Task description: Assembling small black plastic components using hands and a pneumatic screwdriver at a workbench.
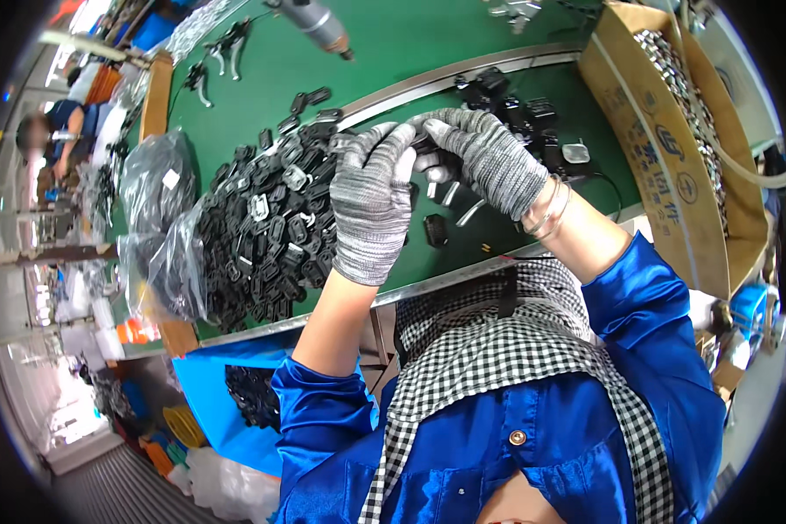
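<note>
Both my hands wear grey knitted gloves and meet over the green worktable point(393, 83). My left hand point(371, 196) is closed, its fingertips pinching the left side of a small black part point(423, 141). From the other side my right hand point(489, 157) grips the same part with thumb and bent fingers. The fingers cover most of it, so its kind cannot be made out. Left of my left hand spreads a heap of small black plastic parts point(271, 231). Just below my right hand lie slim silvery pieces point(470, 213) and one loose black rectangular part point(436, 230).
An open cardboard box point(651, 157) of small metal pieces stands at the right. Black parts point(540, 109) lie beside it. A power driver point(319, 28) hangs over the far side, near hand levers point(231, 48). Plastic bags point(159, 179) sit left; a metal rail point(463, 74) crosses the table.
</note>
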A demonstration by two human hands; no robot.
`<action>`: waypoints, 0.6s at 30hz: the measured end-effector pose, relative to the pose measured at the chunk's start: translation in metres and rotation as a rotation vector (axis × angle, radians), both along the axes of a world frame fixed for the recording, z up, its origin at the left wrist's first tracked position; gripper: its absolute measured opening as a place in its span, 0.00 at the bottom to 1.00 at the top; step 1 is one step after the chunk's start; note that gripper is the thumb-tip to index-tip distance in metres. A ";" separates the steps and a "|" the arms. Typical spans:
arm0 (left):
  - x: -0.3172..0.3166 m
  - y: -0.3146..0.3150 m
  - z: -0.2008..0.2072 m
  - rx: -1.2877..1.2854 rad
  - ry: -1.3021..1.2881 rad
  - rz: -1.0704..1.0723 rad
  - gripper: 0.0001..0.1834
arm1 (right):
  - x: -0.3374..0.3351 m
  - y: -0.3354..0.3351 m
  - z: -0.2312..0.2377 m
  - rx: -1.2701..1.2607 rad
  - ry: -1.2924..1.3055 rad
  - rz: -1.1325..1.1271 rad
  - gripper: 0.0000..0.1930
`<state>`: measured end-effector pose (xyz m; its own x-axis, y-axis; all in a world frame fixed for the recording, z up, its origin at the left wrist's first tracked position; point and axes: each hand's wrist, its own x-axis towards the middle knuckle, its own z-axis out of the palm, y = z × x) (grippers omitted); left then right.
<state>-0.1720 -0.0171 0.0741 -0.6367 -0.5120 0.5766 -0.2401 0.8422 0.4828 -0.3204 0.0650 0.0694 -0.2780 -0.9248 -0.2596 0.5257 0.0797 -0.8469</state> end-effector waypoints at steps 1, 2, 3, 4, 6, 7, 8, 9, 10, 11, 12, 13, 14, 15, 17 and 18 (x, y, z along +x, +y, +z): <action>-0.005 0.002 -0.003 0.002 0.004 -0.004 0.12 | -0.004 0.005 -0.002 -0.035 -0.061 -0.013 0.14; -0.009 0.004 -0.007 0.004 0.005 -0.005 0.12 | -0.008 0.010 -0.003 -0.033 -0.063 -0.031 0.14; -0.013 0.005 -0.008 0.008 0.001 -0.021 0.12 | -0.012 0.014 -0.003 -0.042 -0.040 -0.035 0.13; -0.016 0.005 -0.008 -0.020 0.025 -0.098 0.12 | -0.014 0.018 -0.003 -0.050 -0.017 -0.036 0.13; -0.019 0.013 -0.009 -0.067 0.049 -0.183 0.13 | -0.017 0.029 0.000 -0.025 0.145 -0.089 0.13; -0.019 0.018 -0.019 0.310 0.193 -0.213 0.14 | -0.019 0.034 -0.003 -0.039 0.210 -0.092 0.12; -0.021 0.021 -0.023 0.699 0.331 -0.235 0.15 | -0.021 0.036 -0.006 -0.042 0.273 -0.096 0.12; -0.021 0.027 -0.024 0.946 0.392 -0.253 0.18 | -0.021 0.040 -0.006 -0.044 0.300 -0.116 0.13; -0.023 0.027 -0.023 0.949 0.384 -0.254 0.18 | -0.021 0.043 -0.003 -0.042 0.294 -0.121 0.13; -0.025 0.028 -0.023 1.071 0.372 -0.253 0.17 | -0.021 0.045 -0.001 -0.082 0.386 -0.133 0.13; -0.027 0.029 -0.022 1.193 0.358 -0.249 0.17 | -0.021 0.048 -0.001 -0.123 0.479 -0.144 0.13; -0.029 0.031 -0.018 1.251 0.351 -0.226 0.16 | -0.021 0.051 -0.004 -0.147 0.559 -0.171 0.13; -0.029 0.034 -0.017 1.253 0.343 -0.224 0.16 | -0.021 0.053 -0.007 -0.145 0.552 -0.174 0.13; -0.029 0.037 -0.016 1.127 0.322 -0.212 0.15 | -0.021 0.055 -0.011 -0.163 0.561 -0.217 0.11; -0.031 0.042 -0.018 0.943 0.309 -0.199 0.15 | -0.025 0.063 0.000 -0.046 0.467 -0.150 0.10; -0.030 0.043 -0.019 0.944 0.304 -0.197 0.15 | -0.025 0.066 0.001 -0.045 0.462 -0.151 0.10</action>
